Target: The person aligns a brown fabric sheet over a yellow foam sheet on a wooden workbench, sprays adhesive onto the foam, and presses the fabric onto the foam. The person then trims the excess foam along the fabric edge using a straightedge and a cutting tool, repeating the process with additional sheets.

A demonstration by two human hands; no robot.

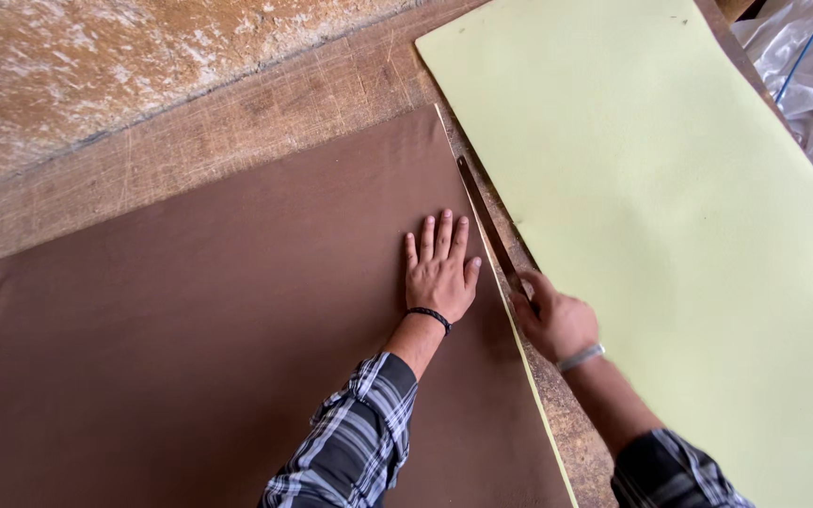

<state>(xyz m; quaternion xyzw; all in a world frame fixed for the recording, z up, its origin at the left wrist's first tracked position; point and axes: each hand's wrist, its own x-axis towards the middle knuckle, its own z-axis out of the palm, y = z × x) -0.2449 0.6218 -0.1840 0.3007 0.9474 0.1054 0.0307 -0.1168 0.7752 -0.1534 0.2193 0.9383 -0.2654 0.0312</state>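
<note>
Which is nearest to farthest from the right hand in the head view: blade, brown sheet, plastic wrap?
From the right hand:
1. Blade, gripped, running up and away from it.
2. Brown sheet, just left, past a thin yellow strip.
3. Plastic wrap, top right corner.

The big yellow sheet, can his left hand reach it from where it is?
Probably not without lifting: the left hand lies flat on the brown sheet, and the right hand with its long blade sits before the yellow sheet.
</note>
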